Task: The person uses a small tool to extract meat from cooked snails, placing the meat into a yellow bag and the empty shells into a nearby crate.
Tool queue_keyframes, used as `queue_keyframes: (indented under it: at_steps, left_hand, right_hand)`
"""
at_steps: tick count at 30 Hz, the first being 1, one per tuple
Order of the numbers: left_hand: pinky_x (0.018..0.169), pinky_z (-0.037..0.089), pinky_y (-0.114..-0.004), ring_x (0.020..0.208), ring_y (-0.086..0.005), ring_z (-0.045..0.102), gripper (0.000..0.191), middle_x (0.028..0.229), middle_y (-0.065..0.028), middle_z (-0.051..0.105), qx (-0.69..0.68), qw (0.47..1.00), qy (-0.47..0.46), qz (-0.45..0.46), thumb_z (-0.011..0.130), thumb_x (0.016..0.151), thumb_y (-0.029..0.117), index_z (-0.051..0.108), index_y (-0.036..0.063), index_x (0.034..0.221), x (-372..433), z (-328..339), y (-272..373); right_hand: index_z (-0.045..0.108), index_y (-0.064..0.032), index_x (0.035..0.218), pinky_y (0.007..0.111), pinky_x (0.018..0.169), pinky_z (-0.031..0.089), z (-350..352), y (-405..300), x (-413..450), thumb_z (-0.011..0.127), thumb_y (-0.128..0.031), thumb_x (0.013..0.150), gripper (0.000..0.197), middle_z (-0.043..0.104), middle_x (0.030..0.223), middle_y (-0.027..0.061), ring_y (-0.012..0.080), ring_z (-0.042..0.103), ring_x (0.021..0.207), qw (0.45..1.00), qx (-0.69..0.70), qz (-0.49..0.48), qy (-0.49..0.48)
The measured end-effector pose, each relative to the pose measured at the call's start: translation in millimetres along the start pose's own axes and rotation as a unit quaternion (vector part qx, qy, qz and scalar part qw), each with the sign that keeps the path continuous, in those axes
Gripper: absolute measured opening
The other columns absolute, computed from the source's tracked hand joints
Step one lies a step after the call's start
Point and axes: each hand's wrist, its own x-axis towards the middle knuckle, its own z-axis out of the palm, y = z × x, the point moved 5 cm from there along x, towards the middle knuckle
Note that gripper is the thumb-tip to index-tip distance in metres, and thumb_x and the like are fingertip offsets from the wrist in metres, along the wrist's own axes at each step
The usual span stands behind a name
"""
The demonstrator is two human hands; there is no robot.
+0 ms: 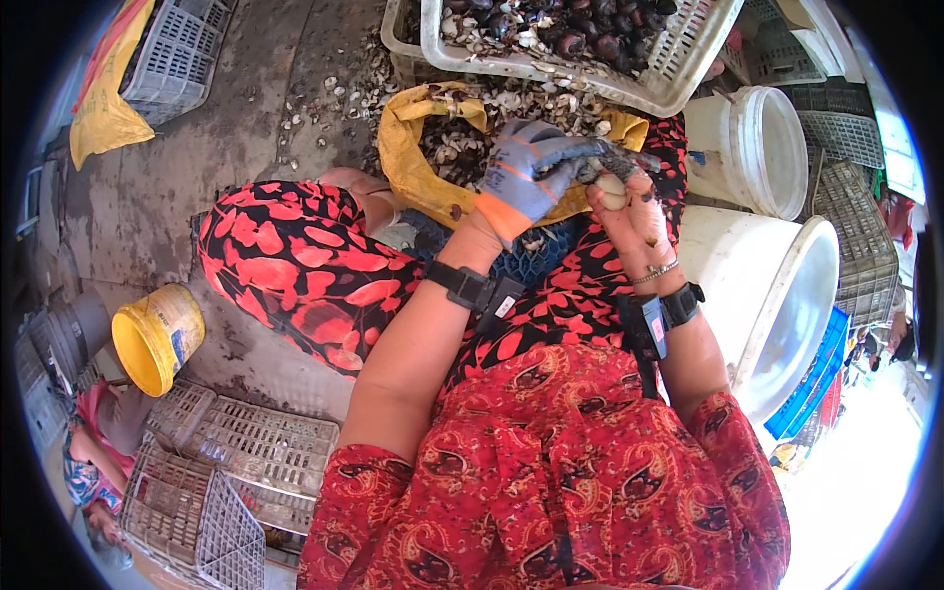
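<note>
My left hand (pixel 532 173) wears a grey glove with an orange cuff, and its fingers reach across to the fingers of my right hand. In my bare right hand (pixel 636 221), palm turned up, a pale rounded piece (pixel 611 192) is held; it may be snail meat. Dark, wet matter smears the right fingers, and where the fingertips meet I cannot tell what the glove grips. Below both hands, a yellow woven sack (pixel 413 166) gapes with its rim rolled back. Broken shells (pixel 457 151) fill its mouth. A blue mesh (pixel 535 254) shows under the sack.
A white plastic crate (pixel 509 66) of dark sea snails (pixel 582 33) stands ahead. White buckets (pixel 745 147) and a larger white tub (pixel 752 287) stand at right. A yellow bucket (pixel 158 339) and stacked crates (pixel 258 442) are at left, near another person (pixel 96 457).
</note>
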Motion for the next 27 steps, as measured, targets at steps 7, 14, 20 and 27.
queue_keyframes:
  at_steps: [7,14,20,27]
  left_hand:
    - [0.079,0.046,-0.035,0.085,-0.0228,0.060,0.021,0.090,-0.0081,0.066,0.038,0.999,0.015,-0.004,0.061,0.078,0.014,0.068,0.0149,0.098,-1,-1,-12]
    - [0.076,0.044,-0.034,0.080,-0.0224,0.058,0.018,0.085,-0.0068,0.065,-0.083,0.990,0.021,-0.112,0.060,0.078,0.012,0.067,0.0099,0.095,-5,5,-24]
    - [0.080,0.043,-0.034,0.081,-0.0223,0.057,0.019,0.089,-0.0081,0.064,-0.174,0.965,0.060,-0.189,0.060,0.076,0.007,0.067,0.0080,0.094,-21,13,-45]
    - [0.074,0.046,-0.024,0.083,-0.0127,0.059,0.019,0.092,-0.0042,0.063,-0.277,0.928,0.015,-0.248,0.061,0.082,0.009,0.064,0.0033,0.099,-19,16,-41]
  right_hand:
    - [0.054,-0.0008,0.109,0.023,0.057,0.042,26,-16,-6,0.048,-0.012,0.083,0.029,0.060,0.098,0.0066,0.0118,0.054,0.076,0.984,-0.153,-0.097,0.006]
    - [0.051,-0.0008,0.115,0.024,0.060,0.041,12,-11,-4,0.046,-0.014,0.087,0.031,0.058,0.102,0.0079,0.0136,0.052,0.078,0.997,-0.055,-0.054,0.008]
    - [0.054,-0.0052,0.103,0.028,0.062,0.042,8,11,-2,0.040,-0.014,0.085,0.024,0.056,0.105,0.0098,0.0197,0.050,0.079,0.968,0.217,0.120,0.044]
    - [0.053,-0.0078,0.106,0.032,0.063,0.042,-9,17,3,0.053,-0.012,0.077,0.030,0.056,0.107,0.0106,0.0239,0.049,0.087,0.957,0.254,0.137,-0.007]
